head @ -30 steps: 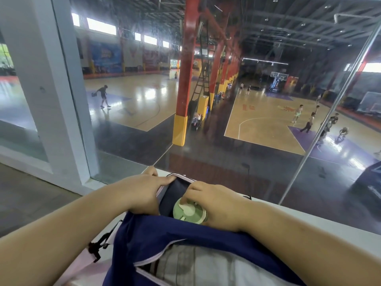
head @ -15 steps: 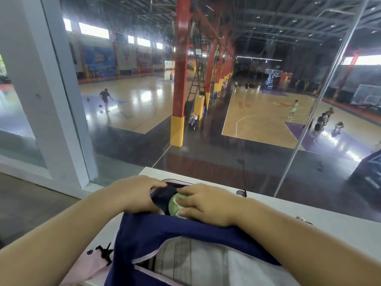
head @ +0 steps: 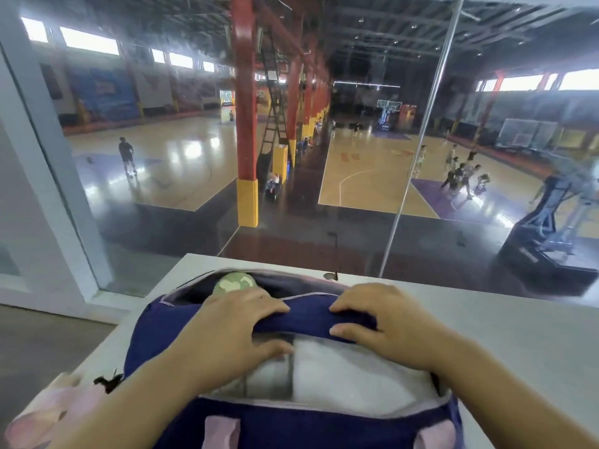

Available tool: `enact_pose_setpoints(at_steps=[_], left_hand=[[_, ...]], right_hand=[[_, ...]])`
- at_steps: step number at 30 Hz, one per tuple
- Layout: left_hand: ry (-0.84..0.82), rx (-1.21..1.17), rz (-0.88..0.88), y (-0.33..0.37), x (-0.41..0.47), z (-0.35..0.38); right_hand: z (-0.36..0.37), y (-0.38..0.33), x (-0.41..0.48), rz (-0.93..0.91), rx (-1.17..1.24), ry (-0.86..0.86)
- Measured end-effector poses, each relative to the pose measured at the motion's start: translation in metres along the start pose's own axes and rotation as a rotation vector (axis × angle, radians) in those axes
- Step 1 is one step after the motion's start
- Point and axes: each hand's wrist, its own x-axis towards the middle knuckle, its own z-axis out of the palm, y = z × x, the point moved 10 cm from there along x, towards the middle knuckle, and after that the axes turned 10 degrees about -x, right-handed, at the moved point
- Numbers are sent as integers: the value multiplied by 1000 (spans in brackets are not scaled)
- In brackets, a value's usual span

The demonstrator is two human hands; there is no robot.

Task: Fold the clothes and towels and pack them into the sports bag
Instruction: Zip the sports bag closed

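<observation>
A navy sports bag [head: 155, 332] with pink trim lies on a white ledge in front of me. Its main opening shows folded white and grey cloth [head: 350, 377] inside. My left hand [head: 227, 332] and my right hand [head: 385, 322] both pinch the navy flap that runs across the far edge of that opening, fingers over it and thumbs under. Behind the flap, a far pocket stands open with a green bottle lid [head: 234, 282] showing in it.
The white ledge [head: 518, 345] runs to the right and ends against a glass wall [head: 356, 222] overlooking basketball courts. A pink strap [head: 48, 413] of the bag hangs off the ledge's left edge. A grey floor lies lower left.
Both hands left the far pocket and the green bottle and came back to grip the navy flap over the main opening. The view tilted down a little.
</observation>
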Motion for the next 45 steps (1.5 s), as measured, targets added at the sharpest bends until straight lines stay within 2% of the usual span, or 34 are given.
enact_pose_setpoints(at_steps=[8,13,19,24,28,31,33,38,45], left_hand=[[-28,115,119,57,25,43],[-38,100,79,72,50,48],[-79,106,6,71,70,44],[-61,62,40,80,76,43],[13,-3,148,100,74,43],[80,102,347,116,69,44],[72,162,400,118,67,50],[34,274,320,111,75,68],[138,217,338,131,77,75]], right_hand=[[10,56,-63,204,-69,29],[2,79,-74,326,1,52],[-3,90,-62,369,129,50],[-6,100,-52,434,235,72],[-8,103,-45,456,285,81],[-8,104,-40,470,304,67],[-8,106,-37,483,345,74],[-5,110,-37,522,471,113],[0,113,-47,516,625,109]])
